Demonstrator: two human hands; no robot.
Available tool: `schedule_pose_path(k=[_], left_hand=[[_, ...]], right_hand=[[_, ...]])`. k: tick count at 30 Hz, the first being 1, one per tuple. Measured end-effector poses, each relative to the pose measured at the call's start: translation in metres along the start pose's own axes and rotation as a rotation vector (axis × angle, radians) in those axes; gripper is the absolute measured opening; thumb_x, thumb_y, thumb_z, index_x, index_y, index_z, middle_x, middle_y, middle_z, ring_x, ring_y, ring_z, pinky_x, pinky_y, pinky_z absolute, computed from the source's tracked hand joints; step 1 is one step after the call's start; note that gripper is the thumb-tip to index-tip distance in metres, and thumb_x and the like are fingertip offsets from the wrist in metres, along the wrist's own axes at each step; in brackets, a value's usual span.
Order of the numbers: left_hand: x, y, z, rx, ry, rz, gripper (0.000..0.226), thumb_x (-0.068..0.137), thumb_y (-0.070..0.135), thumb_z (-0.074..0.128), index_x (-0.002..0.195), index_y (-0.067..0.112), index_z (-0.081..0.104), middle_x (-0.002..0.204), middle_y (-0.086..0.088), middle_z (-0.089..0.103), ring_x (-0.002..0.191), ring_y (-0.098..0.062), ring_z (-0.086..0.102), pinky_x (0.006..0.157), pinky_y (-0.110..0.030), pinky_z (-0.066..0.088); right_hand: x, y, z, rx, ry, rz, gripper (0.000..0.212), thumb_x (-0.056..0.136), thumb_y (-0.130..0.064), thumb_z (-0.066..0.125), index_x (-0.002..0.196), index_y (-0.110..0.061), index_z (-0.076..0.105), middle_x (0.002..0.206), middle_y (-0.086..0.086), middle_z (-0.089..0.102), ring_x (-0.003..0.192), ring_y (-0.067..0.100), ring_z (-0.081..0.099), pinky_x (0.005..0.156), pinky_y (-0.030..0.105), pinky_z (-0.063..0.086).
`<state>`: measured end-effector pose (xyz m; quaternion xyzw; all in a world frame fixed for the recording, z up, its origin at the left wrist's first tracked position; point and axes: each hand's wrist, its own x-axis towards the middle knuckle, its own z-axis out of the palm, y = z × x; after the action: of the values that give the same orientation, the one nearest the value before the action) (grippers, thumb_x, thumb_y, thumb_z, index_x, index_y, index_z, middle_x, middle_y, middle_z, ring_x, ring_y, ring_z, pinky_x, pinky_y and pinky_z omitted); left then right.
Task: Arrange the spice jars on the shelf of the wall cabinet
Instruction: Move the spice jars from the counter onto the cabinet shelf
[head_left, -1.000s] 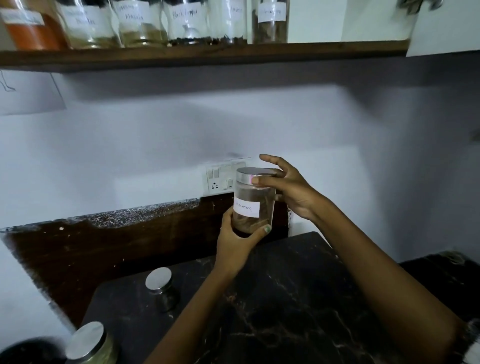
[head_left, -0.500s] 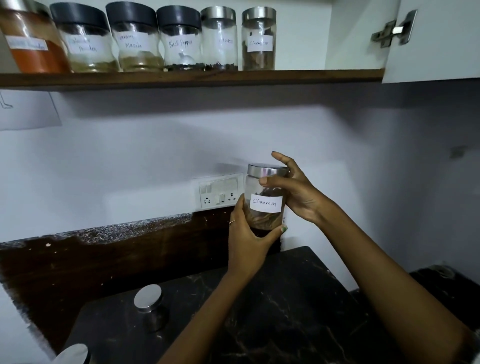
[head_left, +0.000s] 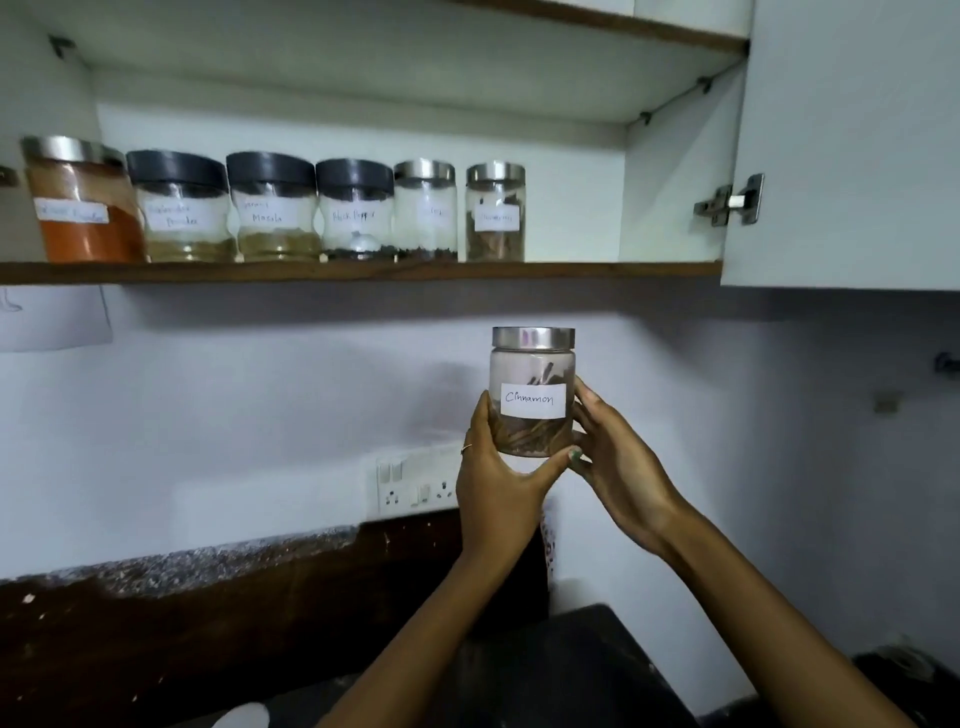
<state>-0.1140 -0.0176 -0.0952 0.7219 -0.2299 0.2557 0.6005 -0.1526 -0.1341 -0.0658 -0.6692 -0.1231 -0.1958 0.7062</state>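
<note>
Under shelf (head_left: 363, 271), cinnamon jar (head_left: 532, 395) between both grips

White painted wall (head_left: 260, 415) with a switch-and-socket plate (head_left: 415, 486) mounted just left of the hands. Dark stone backsplash (head_left: 208, 623) runs below. Lighting is dim.

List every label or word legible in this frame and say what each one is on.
"Cinnamon": held jar.
"Masala", with a blurred word above: third shelf jar.
"Black Pepper": fourth shelf jar.
A word ending "powder": second shelf jar.
Too blurred to read: labels on the orange-powder jar, fifth jar and sixth jar.
</note>
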Motion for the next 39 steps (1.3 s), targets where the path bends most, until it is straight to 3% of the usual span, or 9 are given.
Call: schedule_pose_path(k=[4, 8, 17, 20, 23, 25, 28, 31, 39], left_hand=[[0.044, 0.037, 0.013, 0.002, 0.034, 0.108, 0.092, 0.066, 0.049, 0.077, 0.142, 0.029, 0.029, 0.13, 0.012, 0.055, 0.114, -0.006, 0.055, 0.095, -0.029, 0.048], [0.088, 0.066, 0.035, 0.054, 0.065, 0.198, 0.092, 0.074, 0.045, 0.073, 0.148, 0.027, 0.021, 0.137, 0.005, 0.052, 0.122, -0.014, 0.051, 0.099, -0.037, 0.046], [0.175, 0.095, 0.085, 0.331, 0.125, 0.133, 0.092, 0.08, 0.048, 0.065, 0.15, 0.025, 0.01, 0.149, -0.007, 0.024, 0.139, -0.025, 0.016, 0.107, -0.047, 0.026], [0.19, 0.096, 0.099, 0.385, 0.158, 0.097, 0.089, 0.082, 0.047, 0.063, 0.149, 0.019, 0.011, 0.151, -0.009, 0.025, 0.141, -0.026, 0.014, 0.109, -0.046, 0.02], [0.197, 0.091, 0.107, 0.439, 0.194, 0.078, 0.086, 0.085, 0.046, 0.061, 0.149, 0.017, 0.012, 0.15, -0.009, 0.028, 0.14, -0.025, 0.018, 0.111, -0.043, 0.018], [0.2, 0.086, 0.112, 0.489, 0.19, 0.078, 0.083, 0.087, 0.046, 0.058, 0.149, 0.017, 0.012, 0.15, -0.009, 0.029, 0.14, -0.024, 0.02, 0.111, -0.042, 0.017], [0.202, 0.082, 0.12, 0.496, 0.197, 0.097, 0.076, 0.091, 0.043, 0.053, 0.15, 0.019, 0.011, 0.15, -0.005, 0.032, 0.14, -0.022, 0.024, 0.111, -0.04, 0.015], [0.203, 0.076, 0.125, 0.487, 0.23, 0.135, 0.069, 0.095, 0.04, 0.047, 0.15, 0.018, 0.011, 0.147, -0.001, 0.04, 0.139, -0.019, 0.028, 0.112, -0.037, 0.015], [0.197, 0.055, 0.137, 0.486, 0.283, 0.254, 0.056, 0.101, 0.028, 0.034, 0.15, 0.016, 0.011, 0.157, 0.002, 0.019, 0.145, -0.01, 0.012, 0.113, -0.032, 0.013]], right_hand=[[0.025, -0.029, -0.01, -0.105, 0.011, -0.165, 0.046, 0.086, -0.047, 0.044, 0.131, -0.056, 0.035, 0.134, -0.032, 0.046, 0.127, -0.003, 0.044, 0.104, 0.025, 0.036], [0.068, -0.056, -0.023, -0.164, 0.096, -0.302, 0.057, 0.097, -0.02, 0.045, 0.145, -0.041, 0.022, 0.138, -0.032, 0.038, 0.129, -0.001, 0.037, 0.11, 0.029, 0.032], [0.157, -0.086, -0.064, -0.245, 0.128, -0.431, 0.064, 0.093, -0.021, 0.055, 0.147, -0.032, 0.024, 0.13, -0.022, 0.05, 0.112, -0.013, 0.05, 0.079, 0.005, 0.047], [0.179, -0.085, -0.073, -0.3, 0.131, -0.461, 0.067, 0.092, -0.023, 0.055, 0.148, -0.033, 0.02, 0.145, -0.014, 0.037, 0.131, 0.005, 0.039, 0.094, 0.014, 0.041], [0.196, -0.077, -0.081, -0.421, 0.154, -0.451, 0.066, 0.094, -0.025, 0.052, 0.148, -0.035, 0.015, 0.151, -0.009, 0.031, 0.141, 0.017, 0.027, 0.113, 0.043, 0.03], [0.205, -0.072, -0.086, -0.507, 0.193, -0.433, 0.063, 0.096, -0.029, 0.048, 0.148, -0.035, 0.013, 0.153, -0.005, 0.03, 0.143, 0.022, 0.021, 0.116, 0.053, 0.019], [0.215, -0.066, -0.089, -0.533, 0.229, -0.44, 0.063, 0.096, -0.038, 0.046, 0.148, -0.035, 0.01, 0.152, -0.004, 0.03, 0.143, 0.021, 0.019, 0.117, 0.053, 0.007], [0.224, -0.061, -0.087, -0.618, 0.239, -0.432, 0.074, 0.084, -0.058, 0.033, 0.148, -0.036, 0.004, 0.152, -0.007, 0.03, 0.143, 0.015, 0.018, 0.116, 0.04, -0.005], [0.249, -0.036, -0.092, -0.872, 0.403, -0.513, 0.07, 0.088, -0.067, 0.017, 0.148, -0.032, 0.013, 0.127, -0.003, 0.055, 0.131, 0.013, 0.037, 0.113, 0.039, -0.002]])
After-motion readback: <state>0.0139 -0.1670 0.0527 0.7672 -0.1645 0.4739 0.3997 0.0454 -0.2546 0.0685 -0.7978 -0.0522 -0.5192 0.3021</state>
